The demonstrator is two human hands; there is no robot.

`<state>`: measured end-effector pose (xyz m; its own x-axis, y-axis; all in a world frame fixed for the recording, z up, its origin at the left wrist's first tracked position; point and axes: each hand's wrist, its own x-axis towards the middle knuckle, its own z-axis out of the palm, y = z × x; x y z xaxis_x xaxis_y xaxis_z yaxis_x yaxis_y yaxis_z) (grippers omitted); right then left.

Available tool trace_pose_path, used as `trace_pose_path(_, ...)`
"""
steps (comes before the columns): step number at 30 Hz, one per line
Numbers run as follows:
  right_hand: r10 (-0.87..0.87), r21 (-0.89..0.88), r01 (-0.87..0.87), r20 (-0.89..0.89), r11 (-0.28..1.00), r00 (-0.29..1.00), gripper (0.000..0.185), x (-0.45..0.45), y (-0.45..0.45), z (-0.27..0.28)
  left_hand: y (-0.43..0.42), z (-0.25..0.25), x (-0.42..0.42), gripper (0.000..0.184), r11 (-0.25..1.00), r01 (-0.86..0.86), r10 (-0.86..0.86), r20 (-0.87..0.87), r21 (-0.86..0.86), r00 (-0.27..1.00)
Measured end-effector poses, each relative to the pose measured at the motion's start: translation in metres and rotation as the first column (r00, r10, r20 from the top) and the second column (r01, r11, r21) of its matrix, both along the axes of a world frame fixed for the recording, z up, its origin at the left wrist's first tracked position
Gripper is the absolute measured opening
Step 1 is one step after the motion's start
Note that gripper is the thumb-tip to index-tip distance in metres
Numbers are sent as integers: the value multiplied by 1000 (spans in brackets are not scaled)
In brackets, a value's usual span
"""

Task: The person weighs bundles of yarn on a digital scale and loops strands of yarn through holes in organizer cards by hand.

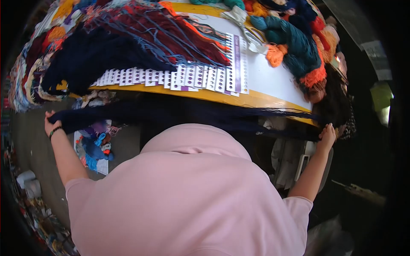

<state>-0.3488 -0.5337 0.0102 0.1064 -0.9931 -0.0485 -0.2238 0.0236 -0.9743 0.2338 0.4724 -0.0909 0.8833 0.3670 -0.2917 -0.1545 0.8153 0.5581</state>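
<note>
A long bundle of dark navy thread (171, 112) is stretched sideways in front of my body, just below the table's front edge. My left hand (52, 123), with a dark braided band at the wrist, is closed around one end at the far left. At the far right my right hand (328, 135) grips the other end. Loose strands fan out towards the right side of the bundle. On the table above lie white punched thread cards (205, 77) in an overlapping row, with maroon and blue threads (171, 34) running from some of them.
A navy thread heap (102, 53) covers the table's left part. Scissors (252, 36) lie near teal skeins (288, 32) and orange yarn (275, 54) at the right. The table has a yellow edge (269, 99). Below left, blue yarn (94, 147) rests on a white sheet.
</note>
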Motion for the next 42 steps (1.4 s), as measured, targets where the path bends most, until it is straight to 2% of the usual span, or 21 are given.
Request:
trace_pose_path(2, 127, 25, -133, 167, 991, 978, 20, 4, 17, 11, -35, 3, -21, 19, 998, -46, 45, 18, 31, 999)
trace_pose_path(4, 200, 127, -266, 383, 956, 902, 23, 31, 51, 40, -74, -11, -42, 18, 975, 222, -221, 44, -11, 974)
trace_pose_path(6, 248, 165, -405, 572, 899, 782, 26, 50, 85, 81, -168, -3, -79, 27, 961, 260, -245, -143, 93, 959)
trace_pose_path(7, 281, 132, -451, 621, 883, 732, 25, 52, 94, 100, -193, -8, -97, 39, 817, 576, -577, -24, -30, 816)
trace_pose_path(8, 349, 49, -453, 566, 890, 747, 24, 50, 97, 116, -235, -5, -113, 46, 836, 535, -548, -127, -123, 827)
trace_pose_path(9, 411, -31, -458, 499, 888, 763, 23, 45, 96, 132, -272, -2, -135, 43, 794, 608, -602, -183, -29, 777)
trace_pose_path(10, 452, -72, -483, 493, 873, 743, 24, 36, 90, 148, -299, -8, -148, 36, 832, 555, -528, -299, 3, 794)
trace_pose_path(14, 472, -261, -395, 428, 881, 771, 22, -1, 65, 225, -355, -21, -172, 15, 605, 738, -788, -358, -300, 500)
trace_pose_path(16, 462, -346, -337, 397, 876, 793, 22, -24, 52, 266, -375, -23, -183, 16, 484, 837, -854, -345, -255, 389)
trace_pose_path(22, 214, -565, 9, 326, 825, 921, 24, -80, 33, 367, -408, -22, -192, 14, 322, 941, -850, -469, -107, 238)
trace_pose_path(27, -176, -739, 344, 299, 579, 938, 27, -105, 34, 410, -423, -26, -188, 13, 271, 955, -852, -491, -121, 180)
trace_pose_path(30, -420, -858, 410, 263, 310, 869, 28, -130, 24, 393, -424, -40, -181, 14, 250, 962, -826, -542, -111, 152)
trace_pose_path(31, -569, -916, 264, 48, 303, 821, 27, -174, -1, 389, -416, -58, -169, 15, 110, 980, -901, -432, -164, 29)
trace_pose_path(32, -586, -899, 229, -37, 373, 809, 26, -206, -28, 380, -430, -44, -184, 15, 144, 988, -842, -530, -45, 99)
trace_pose_path(33, -517, -812, 231, -99, 536, 851, 25, -252, -67, 359, -437, -36, -192, 16, 154, 986, -866, -490, -66, 102)
trace_pose_path(34, -410, -671, 225, -128, 706, 903, 24, -287, -105, 330, -445, -29, -200, 15, 206, 979, -790, -590, 2, 167)
trace_pose_path(35, -294, -507, 193, -127, 840, 947, 23, -327, -145, 301, -444, -29, -199, 14, 101, 991, -882, -469, -86, 49)
trace_pose_path(37, -58, -169, 37, -121, 985, 991, 24, -399, -211, 229, -461, -9, -215, 14, 190, 982, -787, -601, -22, 138)
trace_pose_path(38, -204, -59, 204, -3, 977, 979, 26, -374, -184, 185, -462, -7, -217, 14, 197, 980, -773, -617, -14, 146)
trace_pose_path(41, -362, -296, 317, -113, 901, 925, 26, -325, -117, 94, -467, -2, -224, 15, 202, 979, -743, -652, -1, 152)
trace_pose_path(42, -323, -381, 89, -614, 920, 721, 36, -323, -99, 72, -468, -2, -226, 15, 200, 980, -750, -643, 4, 156)
